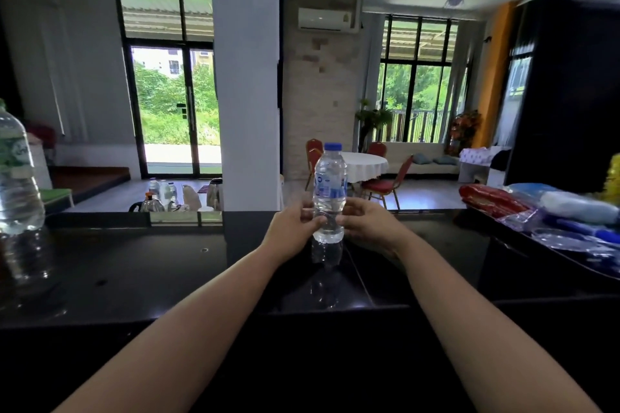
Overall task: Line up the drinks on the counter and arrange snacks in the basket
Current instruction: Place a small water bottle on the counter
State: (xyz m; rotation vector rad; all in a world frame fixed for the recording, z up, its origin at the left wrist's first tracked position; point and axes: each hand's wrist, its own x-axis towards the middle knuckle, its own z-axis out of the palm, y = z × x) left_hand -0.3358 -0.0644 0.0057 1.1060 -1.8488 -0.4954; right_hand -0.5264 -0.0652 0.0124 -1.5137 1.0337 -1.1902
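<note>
We are only getting started, as far as we can judge: one small water bottle (329, 193) with a blue cap is standing upright near the middle of the black counter (134, 271), and a much larger water bottle (18, 174) is sitting well apart at the far left edge, so the drinks are not yet forming a row. The snack bags (543, 208), red, blue and clear, are lying in a loose heap on the right end of the counter, and we are seeing no basket anywhere in view, so that half of the job is looking untouched. We are reaching forward with both arms. Our left hand (295, 225) is curling loosely, its fingertips touching the bottle's lower left side, and our right hand (367, 223) is doing the same from the right, fingers half closed against the plastic. Together they are pinching the small bottle lightly between them rather than wrapping it, seemingly steadying or nudging it into its spot.
</note>
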